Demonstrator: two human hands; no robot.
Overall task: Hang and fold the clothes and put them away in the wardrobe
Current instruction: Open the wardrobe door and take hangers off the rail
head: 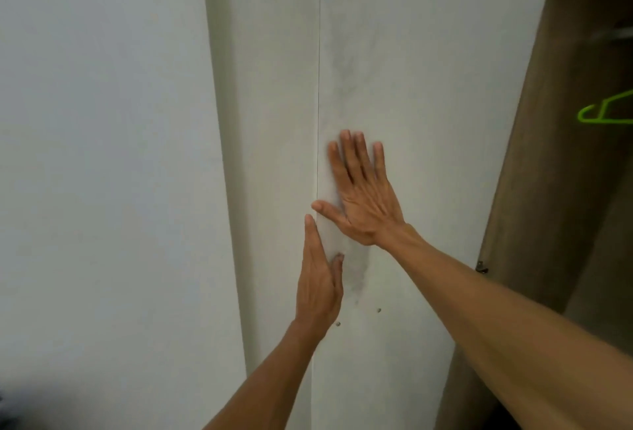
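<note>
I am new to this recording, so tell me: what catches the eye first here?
The right hand lies flat, fingers straight, on the pale white wardrobe door in the middle, and the left hand rests edge-on along the thin vertical seam. At the far right, a bright green hanger shows inside the open brown wooden compartment.

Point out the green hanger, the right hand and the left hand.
green hanger (597,120): head view, on its lower bar.
right hand (368,205): head view, on the back of the hand.
left hand (318,289): head view, on the back of the hand.
</note>
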